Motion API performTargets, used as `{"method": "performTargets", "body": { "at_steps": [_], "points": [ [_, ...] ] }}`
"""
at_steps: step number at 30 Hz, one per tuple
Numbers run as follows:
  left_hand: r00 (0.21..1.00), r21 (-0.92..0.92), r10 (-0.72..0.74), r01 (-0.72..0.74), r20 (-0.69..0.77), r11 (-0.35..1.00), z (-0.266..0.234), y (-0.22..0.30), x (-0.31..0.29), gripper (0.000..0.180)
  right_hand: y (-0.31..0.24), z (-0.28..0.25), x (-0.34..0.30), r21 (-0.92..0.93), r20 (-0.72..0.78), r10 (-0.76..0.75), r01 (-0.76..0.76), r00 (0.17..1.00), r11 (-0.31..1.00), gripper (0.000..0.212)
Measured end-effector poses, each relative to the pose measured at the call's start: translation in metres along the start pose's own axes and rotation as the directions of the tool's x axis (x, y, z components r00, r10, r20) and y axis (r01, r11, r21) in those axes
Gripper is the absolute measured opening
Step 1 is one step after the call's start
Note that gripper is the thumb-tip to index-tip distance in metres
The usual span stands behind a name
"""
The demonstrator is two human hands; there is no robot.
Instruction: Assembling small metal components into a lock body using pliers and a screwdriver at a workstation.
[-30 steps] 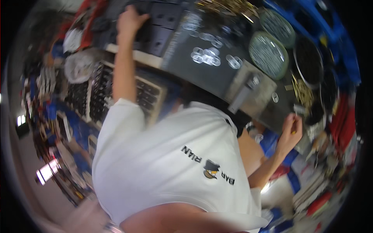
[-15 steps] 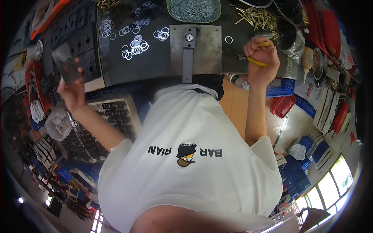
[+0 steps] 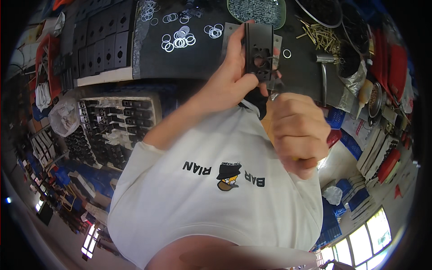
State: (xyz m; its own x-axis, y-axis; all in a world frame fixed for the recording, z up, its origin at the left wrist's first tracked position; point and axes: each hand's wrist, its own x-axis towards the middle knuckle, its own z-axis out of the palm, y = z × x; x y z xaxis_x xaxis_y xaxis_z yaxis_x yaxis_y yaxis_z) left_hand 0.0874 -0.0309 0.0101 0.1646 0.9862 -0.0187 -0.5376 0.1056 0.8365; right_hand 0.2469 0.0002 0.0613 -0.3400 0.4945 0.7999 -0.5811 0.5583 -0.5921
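Observation:
My left hand [image 3: 225, 83] is closed around a black rectangular metal plate [image 3: 258, 42] with a round hole and smaller holes, held over the bench's front edge. Just below it, my right hand [image 3: 299, 128] is wrapped round yellow-handled pliers [image 3: 274, 96]. Most of the pliers is hidden in the fist, and their tip is close to the plate's lower right corner. I cannot tell whether the tip grips it. A flat steel base plate [image 3: 228, 37] lies behind and is mostly covered by the black plate.
Silvery rings [image 3: 180, 41] lie in groups on the bench, with a single ring [image 3: 287, 54] to the right. A green tray [image 3: 282, 13] of small metal parts stands behind. Brass pins [image 3: 319, 36] and a hammer [image 3: 324, 76] lie right; black plates [image 3: 101, 49] line the left.
My left hand has come from the far left to the middle with the black plate. My right hand has moved nearer to me, and its fingers have closed round the pliers.

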Motion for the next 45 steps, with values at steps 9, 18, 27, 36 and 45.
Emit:
{"method": "performTargets", "body": {
  "at_steps": [9,18,27,36,45],
  "points": [
    [0.989,0.175,-0.139,0.127,0.055,0.976,-0.003,0.015,0.001,0.074,0.001,-0.002,0.022,-0.199,0.655,0.166,-0.043,0.737,0.979,0.025],
    [0.805,0.685,-0.457,0.089,0.378,0.723,-0.022,0.035,0.008,0.077,-0.011,-0.007,0.044,-0.076,0.917,0.226,-0.413,0.328,0.908,0.028],
    [0.716,0.845,-0.564,-0.069,0.412,0.53,0.017,0.039,-0.017,0.064,0.011,-0.024,0.047,0.481,0.818,-0.046,-0.639,0.573,0.601,0.039],
    [0.993,0.206,-0.074,0.093,-0.095,0.974,-0.023,0.002,0.008,0.072,0.055,-0.022,0.005,-0.245,-0.459,0.752,-0.881,0.472,0.404,0.031],
    [0.99,0.215,-0.141,0.14,-0.009,0.967,-0.052,-0.009,0.027,0.091,0.092,-0.049,-0.011,-0.072,-0.464,0.853,-0.971,0.237,0.23,0.044]
  ]
}}
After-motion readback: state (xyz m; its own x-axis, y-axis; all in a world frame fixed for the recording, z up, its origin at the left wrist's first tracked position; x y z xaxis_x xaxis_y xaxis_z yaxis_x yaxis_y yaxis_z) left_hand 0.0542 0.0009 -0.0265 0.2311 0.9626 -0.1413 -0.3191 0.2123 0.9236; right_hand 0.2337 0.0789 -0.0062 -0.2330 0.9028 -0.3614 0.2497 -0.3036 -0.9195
